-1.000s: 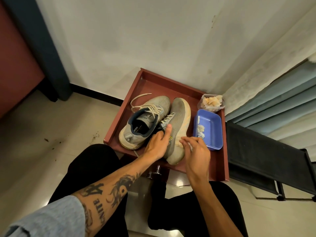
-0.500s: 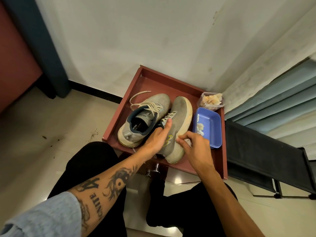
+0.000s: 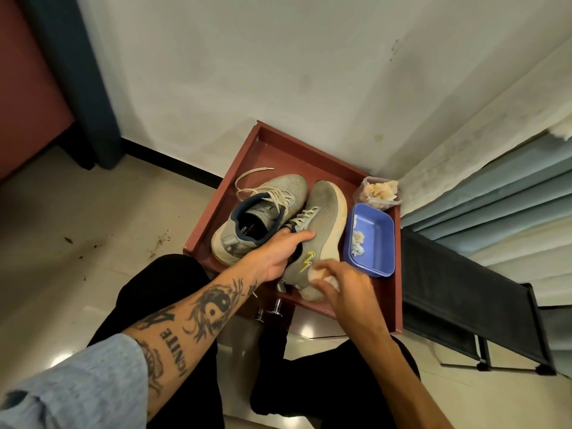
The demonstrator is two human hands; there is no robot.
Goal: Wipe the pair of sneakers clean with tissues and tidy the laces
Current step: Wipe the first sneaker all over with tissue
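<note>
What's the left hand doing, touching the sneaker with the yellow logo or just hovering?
Touching. The head view shows the left hand gripping the sneaker at its opening, with the thumb lying across the grey upper and no gap between them.

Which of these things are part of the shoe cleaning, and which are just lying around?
In use: tilted sneaker gripped by left hand; tissue under right hand; other sneaker; tub of tissues; blue tray; red tray.
Lying about: black rack; curtain; floor crumbs.
</note>
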